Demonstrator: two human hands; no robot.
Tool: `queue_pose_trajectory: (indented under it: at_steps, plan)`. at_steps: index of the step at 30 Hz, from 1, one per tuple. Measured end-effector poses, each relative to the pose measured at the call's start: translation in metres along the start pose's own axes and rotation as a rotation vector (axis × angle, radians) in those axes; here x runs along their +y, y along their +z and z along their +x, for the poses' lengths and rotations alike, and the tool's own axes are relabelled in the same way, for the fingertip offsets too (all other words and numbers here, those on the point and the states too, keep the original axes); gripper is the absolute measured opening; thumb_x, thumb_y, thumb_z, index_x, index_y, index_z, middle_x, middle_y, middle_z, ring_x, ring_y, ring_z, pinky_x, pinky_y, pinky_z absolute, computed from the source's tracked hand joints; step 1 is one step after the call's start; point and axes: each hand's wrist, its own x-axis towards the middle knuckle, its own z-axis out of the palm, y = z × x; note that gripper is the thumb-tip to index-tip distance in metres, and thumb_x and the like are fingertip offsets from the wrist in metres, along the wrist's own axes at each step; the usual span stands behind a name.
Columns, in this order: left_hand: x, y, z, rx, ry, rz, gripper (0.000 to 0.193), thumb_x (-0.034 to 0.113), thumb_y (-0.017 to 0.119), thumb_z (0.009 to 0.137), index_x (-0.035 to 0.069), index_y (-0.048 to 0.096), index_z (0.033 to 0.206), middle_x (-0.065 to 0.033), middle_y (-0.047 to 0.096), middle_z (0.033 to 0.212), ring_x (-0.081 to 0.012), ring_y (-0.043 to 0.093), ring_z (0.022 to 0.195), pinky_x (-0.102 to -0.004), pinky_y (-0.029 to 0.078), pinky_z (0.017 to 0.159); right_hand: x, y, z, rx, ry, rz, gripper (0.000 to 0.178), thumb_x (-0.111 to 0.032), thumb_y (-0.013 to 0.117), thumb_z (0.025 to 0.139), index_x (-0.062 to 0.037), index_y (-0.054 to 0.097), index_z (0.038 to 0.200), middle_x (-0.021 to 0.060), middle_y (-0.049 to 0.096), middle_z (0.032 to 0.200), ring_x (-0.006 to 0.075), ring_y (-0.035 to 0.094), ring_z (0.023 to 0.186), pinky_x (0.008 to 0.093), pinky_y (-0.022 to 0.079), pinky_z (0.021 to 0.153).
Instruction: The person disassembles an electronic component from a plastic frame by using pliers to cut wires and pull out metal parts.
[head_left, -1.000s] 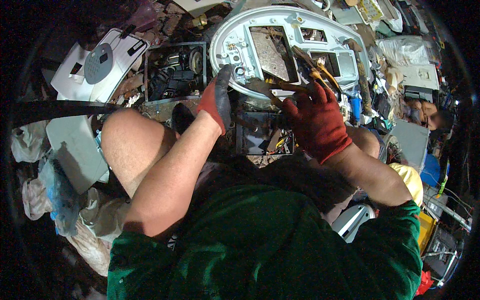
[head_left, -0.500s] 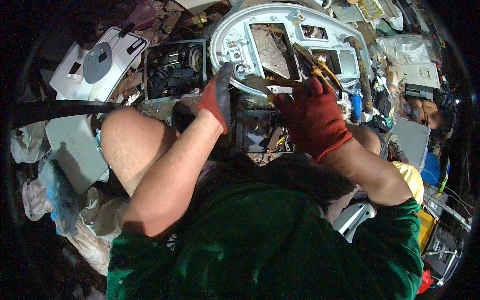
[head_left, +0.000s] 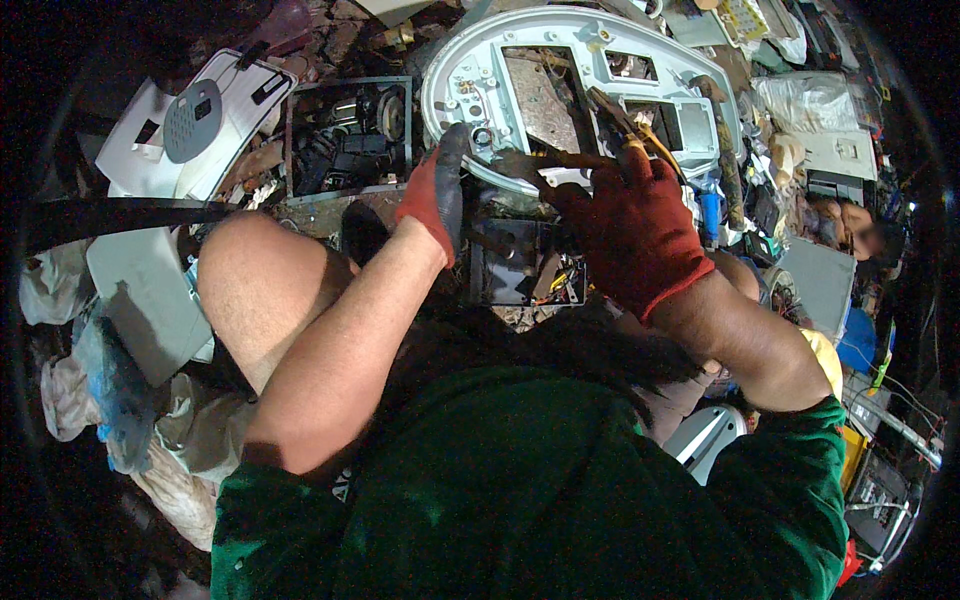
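A pale grey plastic housing (head_left: 515, 175), rounded at its left end and with rectangular cut-outs, stands ahead of my knees. My left hand (head_left: 438, 190), in a red glove with dark-coated fingers, grips its near left rim. My right hand (head_left: 640, 225), in a matching red glove, is bent over the near edge, its fingers closed. A dark, narrow piece (head_left: 570, 160) runs leftward from those fingers along the rim; its kind is unclear. Just beyond my right fingers, a long tool with yellow-orange parts (head_left: 655, 145) lies across the housing. Whether my hand touches it is hidden.
A metal-framed box of dark parts (head_left: 350, 145) stands left of the housing. Between my knees is a tray (head_left: 500, 285) with small scraps. White panels (head_left: 165, 125) lie at left, plastic bags (head_left: 125, 400) below them. Another person (head_left: 845, 225) is at far right.
My right hand has shifted slightly to the right and turned, and a white patch near its fingertips is now out of sight. My left hand stays on the rim.
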Motion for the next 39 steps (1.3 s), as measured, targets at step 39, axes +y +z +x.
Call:
queue_pose_trajectory:
  at_steps: [39]
  plan:
    - [0.003,-0.009,0.013,0.118,-0.060,0.038,0.045,0.044,0.053,0.100,0.010,0.062,0.128,-0.0106,0.068,0.121,-0.0266,0.067,0.103,-0.0419,0.056,0.090,0.032,0.016,0.056,0.215,-0.357,-0.070,0.029,-0.018,0.060,0.089,-0.0015,0.063,0.113,0.0163,0.063,0.121,0.0295,0.060,0.115,0.0466,0.046,0.101]
